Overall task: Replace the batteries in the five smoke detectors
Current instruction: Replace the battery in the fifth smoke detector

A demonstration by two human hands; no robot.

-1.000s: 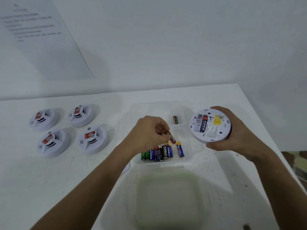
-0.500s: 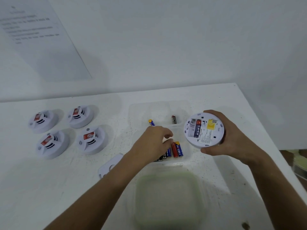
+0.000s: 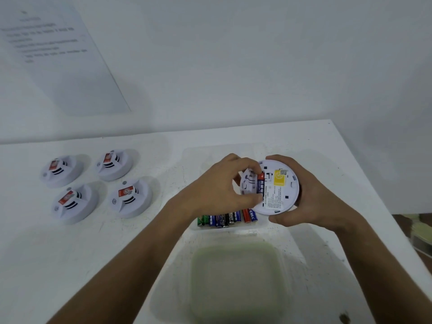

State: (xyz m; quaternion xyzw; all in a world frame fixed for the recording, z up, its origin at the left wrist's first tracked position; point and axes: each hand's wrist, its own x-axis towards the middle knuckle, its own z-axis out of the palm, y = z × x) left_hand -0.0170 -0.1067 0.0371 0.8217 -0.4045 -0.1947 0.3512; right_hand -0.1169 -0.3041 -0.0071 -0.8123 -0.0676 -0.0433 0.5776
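My right hand (image 3: 313, 197) grips a white smoke detector (image 3: 282, 195) by its rim, back side up, with a yellow sticker and its battery bay showing. My left hand (image 3: 217, 190) reaches into that bay, index finger and thumb pinching the ends of a red and blue battery (image 3: 261, 186) that lies in it. Below the hands, several loose batteries (image 3: 225, 219) lie in a row in a clear plastic tray (image 3: 236, 231). Four more white detectors (image 3: 131, 197) sit face up in a square at the table's left.
A translucent box with a greenish lid (image 3: 236, 281) stands near me, in front of the tray. A printed sheet (image 3: 53, 54) hangs on the wall at the left. The white table's right edge (image 3: 364, 183) runs close behind my right hand.
My left hand has left the row of batteries in the tray and come up to the detector's battery bay. My right hand has brought the detector left, closer to the tray.
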